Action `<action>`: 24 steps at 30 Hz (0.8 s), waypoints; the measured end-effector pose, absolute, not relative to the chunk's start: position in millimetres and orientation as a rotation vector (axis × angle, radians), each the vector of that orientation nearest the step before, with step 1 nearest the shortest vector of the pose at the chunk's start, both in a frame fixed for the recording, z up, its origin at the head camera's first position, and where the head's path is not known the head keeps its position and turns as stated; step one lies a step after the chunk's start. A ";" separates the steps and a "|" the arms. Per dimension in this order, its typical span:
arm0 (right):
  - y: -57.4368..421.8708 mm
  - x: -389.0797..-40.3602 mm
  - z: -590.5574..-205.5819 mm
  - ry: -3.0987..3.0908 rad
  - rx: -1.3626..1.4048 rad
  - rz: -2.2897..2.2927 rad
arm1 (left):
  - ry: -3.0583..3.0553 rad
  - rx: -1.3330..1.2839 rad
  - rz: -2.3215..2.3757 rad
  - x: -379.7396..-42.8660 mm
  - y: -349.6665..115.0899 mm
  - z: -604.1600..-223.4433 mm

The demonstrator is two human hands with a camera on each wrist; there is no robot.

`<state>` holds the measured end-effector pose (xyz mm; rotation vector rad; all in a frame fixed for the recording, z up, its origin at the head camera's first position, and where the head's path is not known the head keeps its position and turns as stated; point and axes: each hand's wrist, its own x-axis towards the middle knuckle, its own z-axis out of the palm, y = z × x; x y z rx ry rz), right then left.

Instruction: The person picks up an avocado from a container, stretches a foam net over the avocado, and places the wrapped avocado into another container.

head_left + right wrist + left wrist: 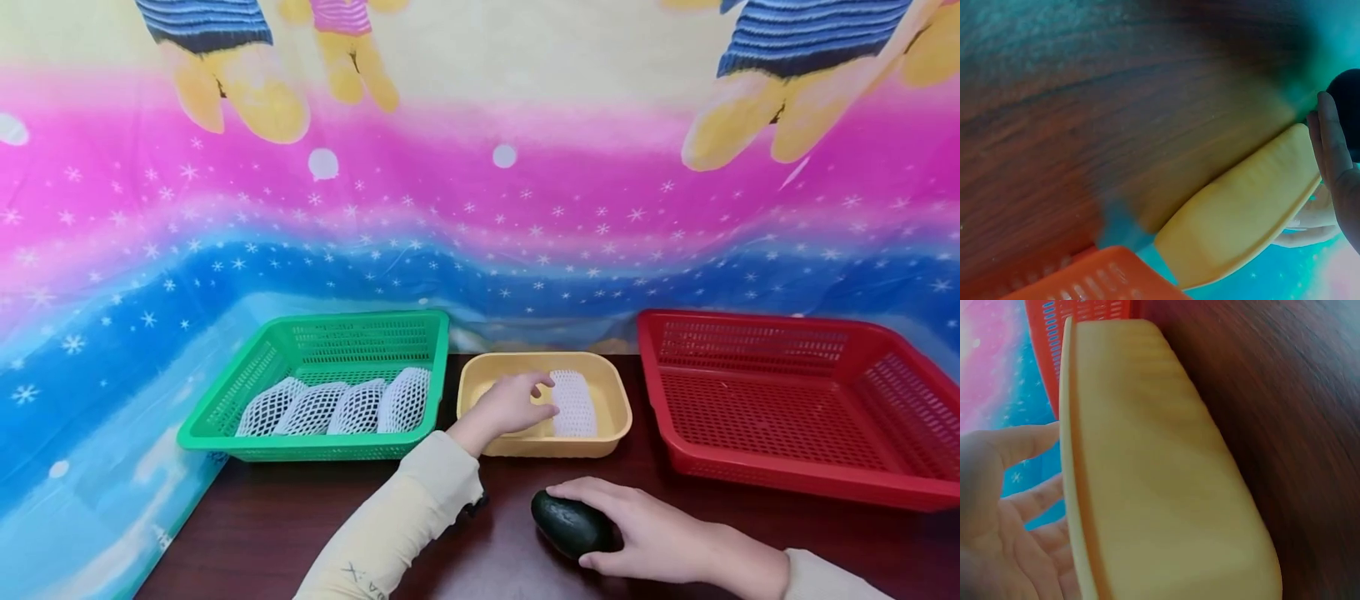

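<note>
My left hand point(513, 402) reaches over the yellow tub point(543, 448), fingers and thumb apart. Its fingertips are at the left edge of a flat white foam net sleeve point(575, 404) lying in the tub; I cannot tell if they touch it. In the left wrist view the tub's side hides the fingertips. Between the thumb and fingers of my right hand point(652, 533) is a smooth, dark green avocado point(572, 525), held low at the tabletop in front of the tub. Only part of the dark avocado point(1347, 112) shows in the right wrist view.
On the left stands a green basket point(300, 448) with several net-sleeved pieces point(360, 408) side by side, dark showing through the mesh. A red basket point(802, 482) stands on the right. Behind everything hangs a printed cloth point(480, 200). The table point(300, 508) is dark brown wood.
</note>
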<state>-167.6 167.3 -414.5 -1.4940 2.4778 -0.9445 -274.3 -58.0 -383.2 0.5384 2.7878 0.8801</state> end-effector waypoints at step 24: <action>162.8 -171.4 -427.5 2.510 -1.603 -0.880 | 2.705 0.319 0.875 -287.4 -26.3 -396.3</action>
